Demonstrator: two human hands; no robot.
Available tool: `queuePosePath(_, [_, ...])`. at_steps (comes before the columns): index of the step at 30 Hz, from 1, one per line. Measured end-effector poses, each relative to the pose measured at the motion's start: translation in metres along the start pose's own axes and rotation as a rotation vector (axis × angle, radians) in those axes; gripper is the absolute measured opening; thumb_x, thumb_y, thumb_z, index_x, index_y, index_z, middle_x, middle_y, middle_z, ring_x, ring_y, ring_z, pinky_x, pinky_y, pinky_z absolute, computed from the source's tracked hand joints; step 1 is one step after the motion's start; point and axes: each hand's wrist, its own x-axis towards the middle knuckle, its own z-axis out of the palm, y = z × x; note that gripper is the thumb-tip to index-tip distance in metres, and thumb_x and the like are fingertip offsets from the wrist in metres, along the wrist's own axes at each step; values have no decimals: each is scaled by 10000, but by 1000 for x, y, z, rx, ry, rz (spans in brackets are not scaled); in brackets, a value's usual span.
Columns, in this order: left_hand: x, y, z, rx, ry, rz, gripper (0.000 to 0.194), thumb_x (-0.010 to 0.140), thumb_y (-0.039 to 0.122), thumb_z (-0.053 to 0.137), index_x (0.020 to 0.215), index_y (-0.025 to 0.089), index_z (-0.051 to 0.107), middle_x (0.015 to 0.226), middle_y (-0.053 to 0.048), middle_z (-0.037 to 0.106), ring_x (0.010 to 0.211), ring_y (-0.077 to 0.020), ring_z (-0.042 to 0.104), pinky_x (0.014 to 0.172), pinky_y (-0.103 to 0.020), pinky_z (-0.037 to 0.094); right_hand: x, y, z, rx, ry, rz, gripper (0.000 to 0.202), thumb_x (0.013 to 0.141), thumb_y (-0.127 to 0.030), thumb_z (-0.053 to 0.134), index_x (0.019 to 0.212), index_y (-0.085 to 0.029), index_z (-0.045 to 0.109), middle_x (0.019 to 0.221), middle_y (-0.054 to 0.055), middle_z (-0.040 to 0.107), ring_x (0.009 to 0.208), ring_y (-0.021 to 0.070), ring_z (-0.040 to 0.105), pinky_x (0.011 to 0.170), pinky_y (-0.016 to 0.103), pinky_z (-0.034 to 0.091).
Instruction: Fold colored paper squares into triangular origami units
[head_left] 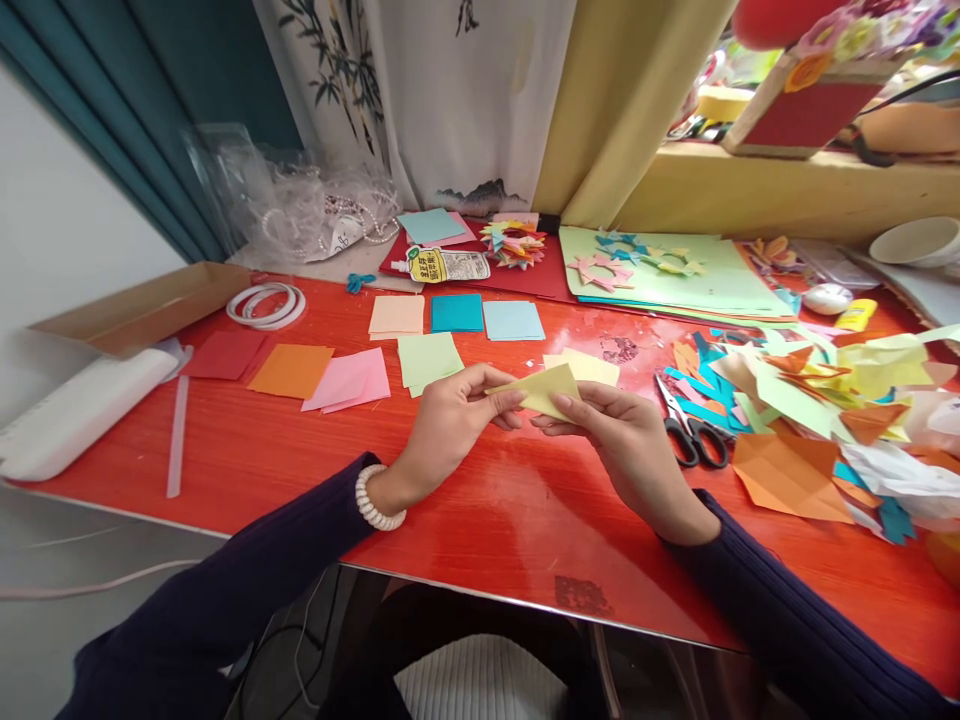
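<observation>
A yellow paper piece [546,388], which looks folded, is held between both hands above the red table [480,510]. My left hand [459,420] pinches its left end between thumb and fingers, and a white coiled band circles that wrist. At the other end, my right hand [619,430] grips it with the thumb on top and fingers beneath. Just behind lies a pale yellow paper stack [594,366], partly hidden by the hands. Green squares [429,358], pink squares [349,380], orange squares [291,370] and blue squares [457,312] lie to the left and behind.
Black-handled scissors [694,430] lie right of my right hand, beside a heap of paper scraps [817,390]. Folded paper rings [600,272] rest on green sheets at the back. A yellow pouch [448,266], white rings [266,304] and a cardboard tray [142,305] stand farther left.
</observation>
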Motion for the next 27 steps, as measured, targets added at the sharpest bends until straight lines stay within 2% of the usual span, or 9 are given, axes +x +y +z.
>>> queuePosePath(4, [2, 4, -3, -8, -43, -42, 204, 782, 333, 651, 842, 139, 657, 747, -32, 680, 682, -124, 661, 677, -227, 551, 1, -3, -1, -16, 4, 0, 175, 789, -304, 648, 920, -208, 713, 902, 33, 703, 741, 154, 666, 758, 332, 568])
queuePosePath(9, [3, 5, -5, -16, 59, -33, 222, 780, 342, 651, 851, 132, 654, 750, -45, 698, 650, -140, 673, 654, -258, 571, 3, 0, -3, 106, 24, -19, 240, 783, -382, 635, 983, -256, 677, 989, 32, 685, 817, 187, 670, 807, 386, 535])
queuePosePath(13, [1, 4, -3, -57, 122, 12, 228, 779, 353, 653, 845, 135, 649, 752, -43, 706, 641, -145, 678, 656, -270, 578, 2, 11, 5, 114, -103, -37, 354, 728, -490, 650, 1001, -265, 648, 1005, 46, 669, 938, 216, 619, 857, 407, 482])
queuePosePath(15, [-2, 3, 0, -77, 99, 28, 226, 788, 357, 644, 852, 140, 653, 765, -43, 709, 666, -151, 682, 669, -272, 581, -1, 17, 12, 24, -156, -9, 270, 742, -462, 648, 900, -243, 656, 910, 41, 660, 871, 189, 594, 809, 362, 470])
queuePosePath(17, [-6, 3, 4, -99, 75, 32, 206, 792, 341, 643, 855, 145, 659, 770, -37, 710, 683, -148, 683, 676, -261, 581, -3, 19, 18, -1, -123, -5, 201, 778, -429, 622, 773, -227, 626, 770, 13, 608, 753, 150, 549, 725, 308, 447])
queuePosePath(21, [-8, 2, 9, -115, 68, 14, 173, 785, 316, 657, 833, 151, 661, 742, -22, 709, 672, -138, 685, 670, -243, 579, -4, 18, 23, 50, 43, -58, 260, 797, -396, 608, 642, -211, 510, 617, -30, 433, 597, 113, 399, 578, 268, 343])
queuePosePath(27, [-7, 0, 8, -103, 91, 2, 183, 773, 325, 669, 828, 151, 656, 738, -21, 708, 661, -136, 681, 668, -246, 575, -5, 10, 22, 99, 27, -12, 355, 811, -375, 597, 561, -198, 417, 537, -43, 350, 525, 102, 318, 521, 280, 255])
